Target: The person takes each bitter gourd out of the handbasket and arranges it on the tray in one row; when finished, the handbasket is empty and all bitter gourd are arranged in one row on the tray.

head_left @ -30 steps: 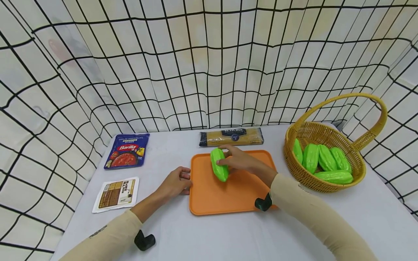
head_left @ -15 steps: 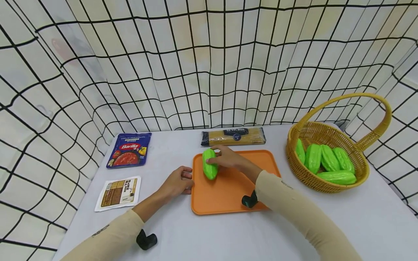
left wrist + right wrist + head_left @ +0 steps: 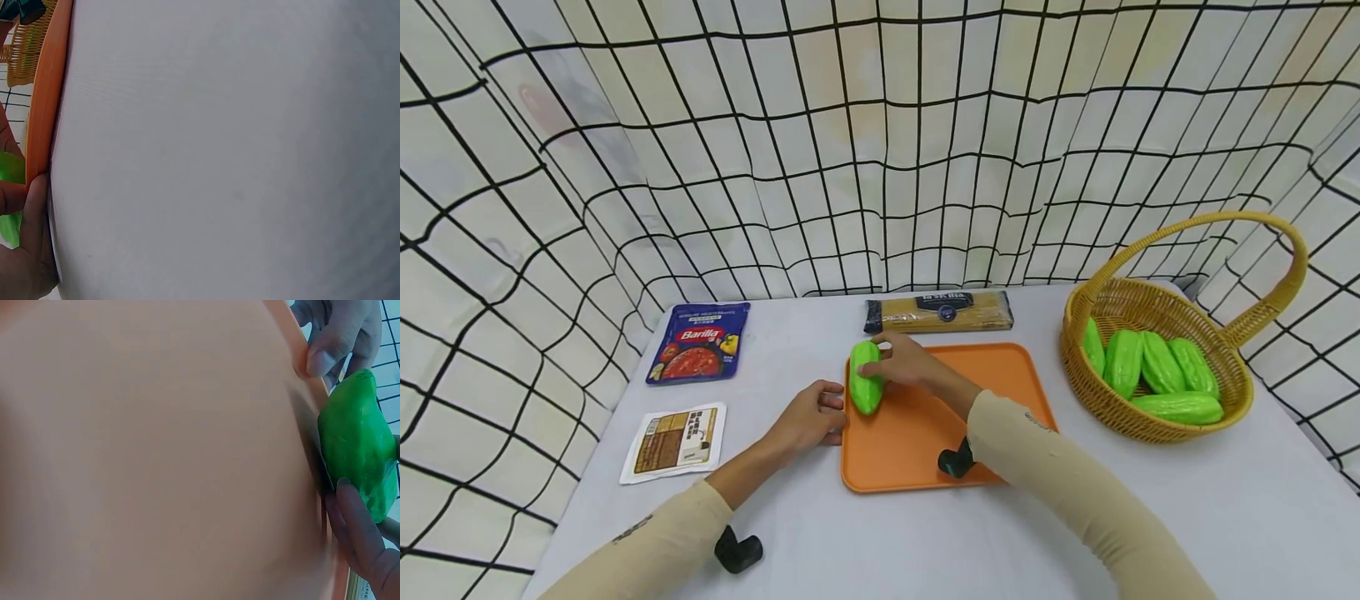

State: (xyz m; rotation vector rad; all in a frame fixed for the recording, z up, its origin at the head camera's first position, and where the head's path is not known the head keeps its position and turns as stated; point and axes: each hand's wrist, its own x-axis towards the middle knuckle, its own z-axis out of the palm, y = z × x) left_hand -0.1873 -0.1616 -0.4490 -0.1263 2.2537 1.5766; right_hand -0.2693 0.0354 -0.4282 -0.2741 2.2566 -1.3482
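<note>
In the head view my right hand [image 3: 906, 360] holds a bright green ridged bitter melon [image 3: 867, 392] at the left end of an orange tray [image 3: 917, 450]. Thumb and fingers sit on either side of this bitter melon [image 3: 356, 431] in the right wrist view, where it shows just above the tray surface [image 3: 187, 456]. My left hand [image 3: 808, 414] is at the tray's left edge, its fingers curled. The left wrist view has the thumb and a finger of that left hand [image 3: 31, 219] pinching the tray's rim [image 3: 45, 119].
On the right stands a wicker basket [image 3: 1112, 417] with a tall handle and several bitter melons [image 3: 1180, 407] inside. A pack of spaghetti [image 3: 977, 315] lies behind the tray. To the left are a blue Barilla sauce pouch [image 3: 696, 343] and a white packet [image 3: 673, 446]. Black netting [image 3: 917, 175] surrounds the table.
My right hand has moved left with the bitter melon, from over the tray's left half to its left end. My left hand has stayed at the tray's edge.
</note>
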